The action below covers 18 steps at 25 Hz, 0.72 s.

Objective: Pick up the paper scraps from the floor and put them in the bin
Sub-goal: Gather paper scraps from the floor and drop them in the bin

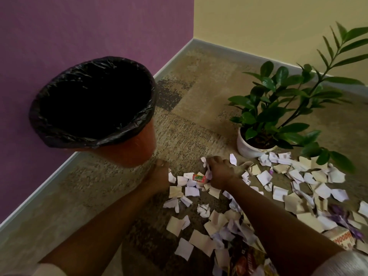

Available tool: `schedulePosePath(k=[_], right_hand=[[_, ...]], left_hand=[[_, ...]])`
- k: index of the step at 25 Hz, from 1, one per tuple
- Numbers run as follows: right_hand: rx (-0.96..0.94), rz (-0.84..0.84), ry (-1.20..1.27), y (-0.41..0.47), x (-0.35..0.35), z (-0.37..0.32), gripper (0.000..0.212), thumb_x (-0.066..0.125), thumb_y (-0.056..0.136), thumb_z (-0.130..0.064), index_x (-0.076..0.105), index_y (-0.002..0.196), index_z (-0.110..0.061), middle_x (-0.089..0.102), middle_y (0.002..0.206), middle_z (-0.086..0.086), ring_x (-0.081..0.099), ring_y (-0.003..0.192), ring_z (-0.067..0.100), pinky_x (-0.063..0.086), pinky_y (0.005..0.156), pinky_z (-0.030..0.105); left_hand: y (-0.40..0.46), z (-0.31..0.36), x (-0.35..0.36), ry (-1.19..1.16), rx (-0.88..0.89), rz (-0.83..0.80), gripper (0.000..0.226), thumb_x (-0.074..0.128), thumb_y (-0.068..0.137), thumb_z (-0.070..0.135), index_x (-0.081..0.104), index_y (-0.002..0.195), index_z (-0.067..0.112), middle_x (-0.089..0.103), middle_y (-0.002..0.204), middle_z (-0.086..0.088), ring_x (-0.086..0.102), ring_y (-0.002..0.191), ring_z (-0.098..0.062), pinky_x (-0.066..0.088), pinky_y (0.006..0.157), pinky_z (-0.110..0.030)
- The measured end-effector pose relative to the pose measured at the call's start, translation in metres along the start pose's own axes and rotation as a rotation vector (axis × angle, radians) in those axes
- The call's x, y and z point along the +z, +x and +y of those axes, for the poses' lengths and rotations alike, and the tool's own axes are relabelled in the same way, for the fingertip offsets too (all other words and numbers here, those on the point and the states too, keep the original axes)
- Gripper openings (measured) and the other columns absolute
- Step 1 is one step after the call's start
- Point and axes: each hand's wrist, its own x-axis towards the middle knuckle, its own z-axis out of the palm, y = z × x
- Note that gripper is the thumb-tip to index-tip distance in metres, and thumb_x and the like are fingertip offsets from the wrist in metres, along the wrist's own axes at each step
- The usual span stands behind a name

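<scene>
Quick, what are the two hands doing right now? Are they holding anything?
Left hand: down on the carpet beside the paper scraps; its grip cannot be told.
Right hand: fingers curled round white scraps.

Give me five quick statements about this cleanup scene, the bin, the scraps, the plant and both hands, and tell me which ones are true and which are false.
1. The bin is lined with a black bag. True.
2. The bin lies tipped over on the carpet. False: it stands upright beside the purple wall.
3. The right hand is down among the paper scraps, fingers curled on some of them. True.
4. The potted plant sits in a black pot. False: its pot is white.
5. The left hand is raised over the bin opening. False: it is low at the carpet, near the foot of the bin, at the edge of the scraps.
</scene>
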Motion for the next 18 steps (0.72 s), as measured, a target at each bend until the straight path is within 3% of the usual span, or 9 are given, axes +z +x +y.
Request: schedulePosePath(k=[2, 4, 7, 9, 11, 14, 18], right_hand=[[-0.035, -0.023, 0.059, -0.003, 0.002, -0.008, 0.082, 0.069, 0.078, -0.033, 0.023, 0.146, -0.033, 0.025, 0.150, 0.006, 0.032, 0.131, 0.038, 0.038, 0.099, 0.057], [-0.079, -0.040, 0.054, -0.009, 0.005, -0.017, 0.078, 0.065, 0.082, -0.035, 0.022, 0.146, -0.036, 0.022, 0.152, 0.005, 0.030, 0.132, 0.039, 0.039, 0.101, 0.057], [-0.121, -0.015, -0.059, -0.022, 0.017, -0.028, 0.070, 0.061, 0.084, -0.027, 0.026, 0.144, -0.038, 0.026, 0.150, 0.005, 0.032, 0.132, 0.037, 0.044, 0.100, 0.055], [-0.122, 0.036, -0.129, -0.031, 0.023, -0.031, 0.057, 0.052, 0.091, -0.024, 0.033, 0.144, -0.034, 0.028, 0.150, 0.007, 0.033, 0.131, 0.037, 0.044, 0.099, 0.053], [-0.114, 0.081, -0.162, -0.039, 0.029, -0.032, 0.046, 0.047, 0.094, -0.021, 0.042, 0.139, -0.027, 0.030, 0.149, 0.011, 0.037, 0.127, 0.038, 0.043, 0.098, 0.048], [-0.101, 0.143, -0.102, -0.046, 0.034, -0.028, 0.036, 0.047, 0.093, -0.017, 0.055, 0.128, -0.020, 0.041, 0.139, 0.013, 0.047, 0.118, 0.034, 0.044, 0.095, 0.040], [-0.052, 0.167, 0.134, -0.047, 0.031, -0.023, 0.022, 0.052, 0.088, -0.013, 0.070, 0.099, -0.012, 0.061, 0.112, 0.012, 0.061, 0.101, 0.027, 0.047, 0.088, 0.031]], left_hand=[[-0.004, 0.009, 0.002, -0.006, 0.031, -0.091, 0.089, 0.070, 0.078, 0.006, 0.020, 0.152, 0.012, 0.003, 0.160, -0.016, 0.026, 0.143, -0.037, 0.037, 0.110, -0.041], [-0.007, 0.015, 0.005, 0.007, 0.080, -0.155, 0.092, 0.071, 0.080, 0.009, 0.015, 0.154, 0.015, -0.001, 0.160, -0.016, 0.025, 0.144, -0.036, 0.035, 0.112, -0.041], [-0.016, 0.027, 0.018, 0.002, 0.094, -0.099, 0.097, 0.079, 0.075, 0.023, 0.021, 0.151, 0.015, 0.008, 0.157, -0.016, 0.042, 0.133, -0.034, 0.044, 0.104, -0.040], [-0.019, 0.038, 0.028, 0.011, 0.038, -0.053, 0.098, 0.079, 0.076, 0.030, 0.019, 0.152, 0.014, 0.010, 0.158, -0.017, 0.034, 0.139, -0.034, 0.037, 0.110, -0.040], [-0.018, 0.049, 0.034, 0.024, 0.008, -0.026, 0.082, 0.069, 0.085, 0.028, 0.023, 0.150, 0.013, 0.016, 0.157, -0.017, 0.028, 0.142, -0.033, 0.031, 0.113, -0.040], [-0.017, 0.057, 0.034, 0.046, 0.043, 0.088, 0.045, 0.054, 0.093, 0.020, 0.044, 0.136, 0.013, 0.042, 0.141, -0.015, 0.044, 0.127, -0.030, 0.040, 0.102, -0.038], [-0.018, 0.055, 0.027, 0.027, 0.083, 0.097, 0.032, 0.061, 0.091, 0.022, 0.060, 0.120, 0.008, 0.058, 0.125, -0.014, 0.054, 0.117, -0.028, 0.043, 0.094, -0.033]])
